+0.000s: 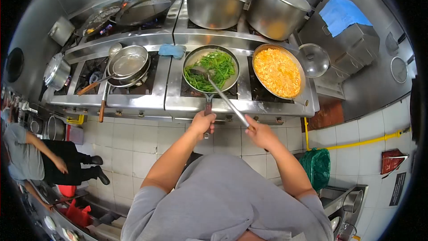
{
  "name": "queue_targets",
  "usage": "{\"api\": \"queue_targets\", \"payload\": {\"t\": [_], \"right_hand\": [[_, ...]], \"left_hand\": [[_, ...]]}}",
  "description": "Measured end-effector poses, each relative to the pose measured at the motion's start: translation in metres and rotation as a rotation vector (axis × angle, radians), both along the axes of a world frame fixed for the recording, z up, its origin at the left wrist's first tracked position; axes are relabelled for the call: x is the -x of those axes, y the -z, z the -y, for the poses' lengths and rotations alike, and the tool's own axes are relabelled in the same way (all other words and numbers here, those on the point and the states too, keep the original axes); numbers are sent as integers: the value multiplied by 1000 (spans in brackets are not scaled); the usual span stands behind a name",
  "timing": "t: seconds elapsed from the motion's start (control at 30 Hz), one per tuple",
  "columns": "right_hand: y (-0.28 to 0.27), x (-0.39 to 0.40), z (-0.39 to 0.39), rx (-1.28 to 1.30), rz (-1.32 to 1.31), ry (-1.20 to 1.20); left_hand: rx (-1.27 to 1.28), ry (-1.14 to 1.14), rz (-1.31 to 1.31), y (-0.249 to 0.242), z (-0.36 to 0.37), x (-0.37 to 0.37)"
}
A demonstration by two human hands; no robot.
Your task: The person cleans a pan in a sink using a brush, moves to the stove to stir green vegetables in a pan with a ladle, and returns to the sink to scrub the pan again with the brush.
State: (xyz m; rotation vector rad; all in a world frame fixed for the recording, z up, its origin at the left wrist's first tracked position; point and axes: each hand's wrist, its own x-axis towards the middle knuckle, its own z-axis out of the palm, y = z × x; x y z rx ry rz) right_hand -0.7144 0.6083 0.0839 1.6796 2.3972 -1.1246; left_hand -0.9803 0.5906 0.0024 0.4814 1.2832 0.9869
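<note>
My left hand (203,122) is closed round the handle of a round pan (237,72) on the front burner. Green vegetables (216,64) fill much of that pan. My right hand (262,134) grips a long metal ladle (229,103), whose dark bowl end lies among the greens at the pan's left. To the right, a wide pan holds an orange and white chopped food (277,72). A blue cloth (172,51) lies on the stove left of the greens.
Two large pots (218,4) (278,11) stand behind. Left are a strainer over a pot (129,62), a wok (147,9) and flames. A glass lid (314,60) sits at right. Another person (42,160) stands at far left. A green bin bag (315,168) is lower right.
</note>
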Motion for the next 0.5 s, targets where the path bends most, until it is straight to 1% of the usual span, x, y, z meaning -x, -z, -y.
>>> {"api": "queue_targets", "payload": {"t": [0.1, 0.13, 0.23, 0.3, 0.33, 0.4, 0.43, 0.47, 0.5], "right_hand": [[22, 7, -20, -244, 14, 129], [25, 5, -18, -247, 9, 114], [-1, -1, 4, -235, 69, 113], [-18, -6, 19, -193, -61, -2], [-17, -5, 15, -187, -59, 3], [-17, 2, -2, 340, -180, 144], [-21, 12, -9, 313, -93, 202], [-13, 16, -8, 311, -92, 200], [1, 20, -7, 78, -45, 165]], "left_hand": [[-1, -55, 89, 1, -5, 7], [-5, -71, 87, -1, -5, 10], [-5, -39, 90, -2, -6, 14], [-3, -6, 79, -4, -6, 13], [3, -2, 80, -2, -7, 12], [-24, -17, 120, 1, -6, 11], [-24, -14, 119, 2, -7, 11], [-20, -15, 112, 2, -7, 11], [-17, -21, 103, 2, -7, 12]]}}
